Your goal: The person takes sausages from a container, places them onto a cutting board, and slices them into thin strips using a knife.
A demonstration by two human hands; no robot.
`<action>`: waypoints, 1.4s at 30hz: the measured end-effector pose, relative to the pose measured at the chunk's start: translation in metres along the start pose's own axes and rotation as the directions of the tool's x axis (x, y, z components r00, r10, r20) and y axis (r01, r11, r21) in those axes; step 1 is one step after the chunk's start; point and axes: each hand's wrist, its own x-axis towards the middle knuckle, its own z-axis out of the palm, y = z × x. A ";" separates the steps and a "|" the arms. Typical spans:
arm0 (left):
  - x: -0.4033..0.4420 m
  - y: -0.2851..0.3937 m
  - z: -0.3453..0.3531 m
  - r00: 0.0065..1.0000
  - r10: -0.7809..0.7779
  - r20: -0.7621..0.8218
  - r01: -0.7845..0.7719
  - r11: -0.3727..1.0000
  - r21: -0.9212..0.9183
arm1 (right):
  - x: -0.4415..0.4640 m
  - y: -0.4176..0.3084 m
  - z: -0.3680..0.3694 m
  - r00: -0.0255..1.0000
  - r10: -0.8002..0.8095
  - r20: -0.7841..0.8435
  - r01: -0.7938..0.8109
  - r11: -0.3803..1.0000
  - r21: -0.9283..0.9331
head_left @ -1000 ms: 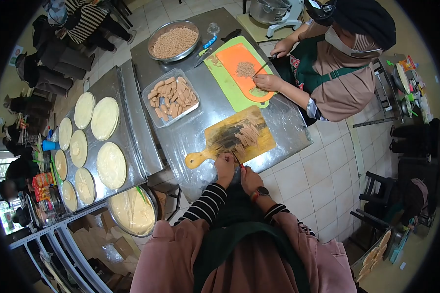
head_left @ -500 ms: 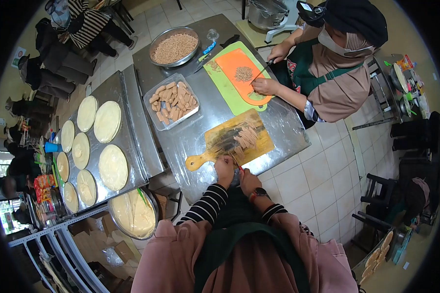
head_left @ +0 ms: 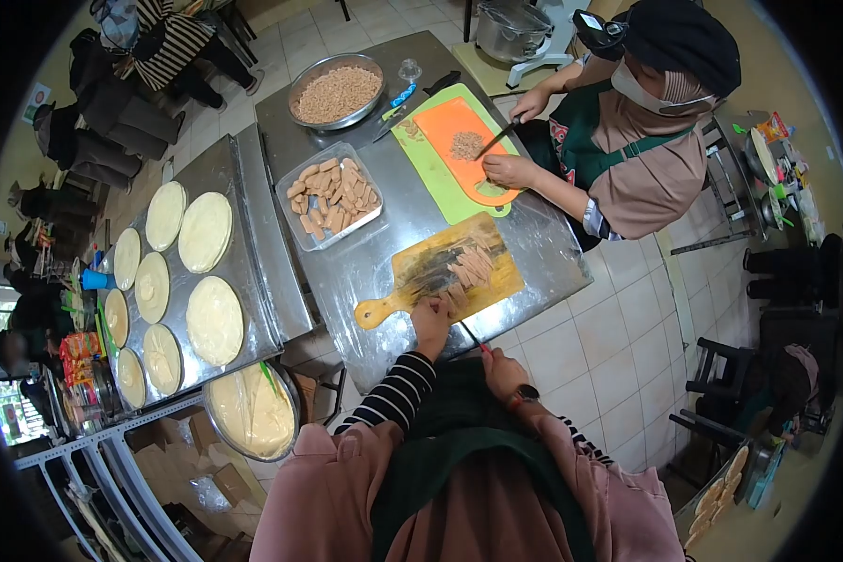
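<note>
A wooden cutting board (head_left: 412, 265) with a rounded handle lies on the metal table. Sliced sausage strips (head_left: 471, 267) are spread over its right half. My left hand (head_left: 431, 318) is at the board's near edge, its fingers bent down against a few sausage pieces; how firmly they grip is too small to tell. My right hand (head_left: 504, 371) is closed around the red handle of a knife (head_left: 472, 335), off the table's near edge, with the blade pointing up and left toward the board.
Across the table, a co-worker (head_left: 646, 140) cuts on an orange board (head_left: 440, 117) over a green one. Behind my board stand a plastic box of sausages (head_left: 348, 228) and a steel bowl of chopped pieces (head_left: 356, 115). Pale dough rounds (head_left: 215, 318) lie at left.
My right hand has drawn the knife back, down and right, away from the board. My left hand has shifted slightly onto the sausage pieces. The co-worker's knife has moved a little.
</note>
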 end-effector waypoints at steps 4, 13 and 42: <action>0.005 0.016 -0.002 0.998 0.044 0.034 -0.047 0.997 0.063 | -0.008 0.014 -0.008 0.996 0.018 -0.090 -0.015 0.999 0.029; 0.008 0.032 -0.001 0.982 0.082 0.173 -0.128 0.953 0.274 | 0.002 0.013 0.000 0.984 -0.013 -0.178 0.034 0.993 0.116; 0.006 -0.017 -0.003 1.000 -0.021 0.014 0.021 1.000 0.017 | 0.034 -0.018 0.021 0.992 -0.106 -0.072 0.110 0.992 0.059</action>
